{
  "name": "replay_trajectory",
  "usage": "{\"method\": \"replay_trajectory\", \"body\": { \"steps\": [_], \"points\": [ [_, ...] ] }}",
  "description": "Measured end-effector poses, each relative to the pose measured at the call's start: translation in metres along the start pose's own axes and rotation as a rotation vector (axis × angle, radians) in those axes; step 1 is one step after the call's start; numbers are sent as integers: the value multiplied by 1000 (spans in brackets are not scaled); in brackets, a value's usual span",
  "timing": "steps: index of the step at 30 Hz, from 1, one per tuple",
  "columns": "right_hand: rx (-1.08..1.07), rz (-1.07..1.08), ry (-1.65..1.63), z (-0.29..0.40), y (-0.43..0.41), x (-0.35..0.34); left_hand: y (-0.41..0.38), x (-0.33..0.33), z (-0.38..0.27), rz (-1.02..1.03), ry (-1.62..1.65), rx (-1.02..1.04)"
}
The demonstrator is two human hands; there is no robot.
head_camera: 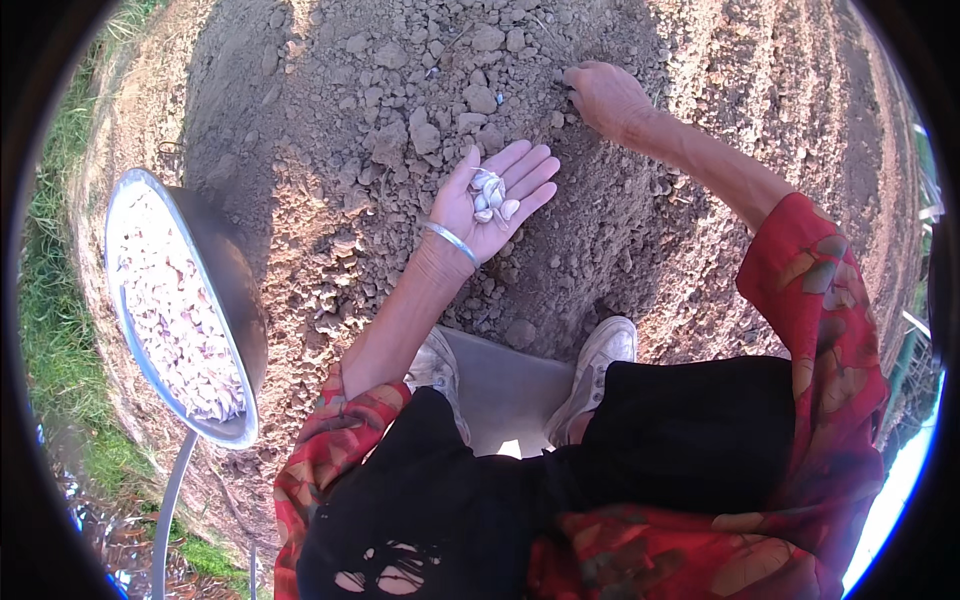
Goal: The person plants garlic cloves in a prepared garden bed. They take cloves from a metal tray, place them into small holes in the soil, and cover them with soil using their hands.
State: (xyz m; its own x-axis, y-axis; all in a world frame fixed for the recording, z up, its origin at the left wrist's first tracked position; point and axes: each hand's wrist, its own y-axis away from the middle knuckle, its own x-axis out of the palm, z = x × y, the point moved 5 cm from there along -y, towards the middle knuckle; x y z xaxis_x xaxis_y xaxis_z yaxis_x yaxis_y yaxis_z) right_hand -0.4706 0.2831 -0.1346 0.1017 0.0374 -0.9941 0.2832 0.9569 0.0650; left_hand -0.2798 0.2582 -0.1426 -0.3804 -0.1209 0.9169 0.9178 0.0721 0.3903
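My left hand (pixel 461 206) is held palm up over the loose soil, fingers extended, with a silvery bangle (pixel 452 244) at its wrist. Several garlic cloves (pixel 491 196) rest in that palm. Farther out to the right, my right hand (pixel 609 101) reaches down to the soil (pixel 540 45) with its fingertips bent inward. Those fingertips are against the ground or very close to it, and whether they pinch something is hidden.
A metal basin (pixel 240 300) full of garlic cloves (pixel 176 315) stands on the left, tilted in view. Clods (pixel 425 137) lie ahead of my hands. Between my two shoes (pixel 611 345) (pixel 435 364) is a flat grey panel (pixel 510 390). Grass (pixel 60 300) borders the far left.
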Motion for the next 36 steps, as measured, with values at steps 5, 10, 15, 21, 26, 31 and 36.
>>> {"method": "replay_trajectory", "body": {
  "steps": [5, 10, 15, 21, 26, 31, 36],
  "points": [
    [-216, 73, -578, 76, 37, -62, 1, -6, 4, 186, 69, -69],
    [-475, 73, -629, 110, 69, -69, 5, 6, 9, -5, -197, -15],
    [-437, 226, -641, 114, 71, -69, 9, -3, 15, 12, -207, -35],
    [-214, 305, -767, 110, 75, -71, 19, -18, 18, -36, -107, -36],
    [-290, 37, -411, 68, 65, -48, 36, -22, 28, -89, -4, -26],
    [-31, 201, -241, 35, 33, -24, 57, -33, 45, -126, -4, -74],
    [71, 292, -180, 39, 18, -3, 68, -41, 52, -180, -26, -105]
  ]
}}
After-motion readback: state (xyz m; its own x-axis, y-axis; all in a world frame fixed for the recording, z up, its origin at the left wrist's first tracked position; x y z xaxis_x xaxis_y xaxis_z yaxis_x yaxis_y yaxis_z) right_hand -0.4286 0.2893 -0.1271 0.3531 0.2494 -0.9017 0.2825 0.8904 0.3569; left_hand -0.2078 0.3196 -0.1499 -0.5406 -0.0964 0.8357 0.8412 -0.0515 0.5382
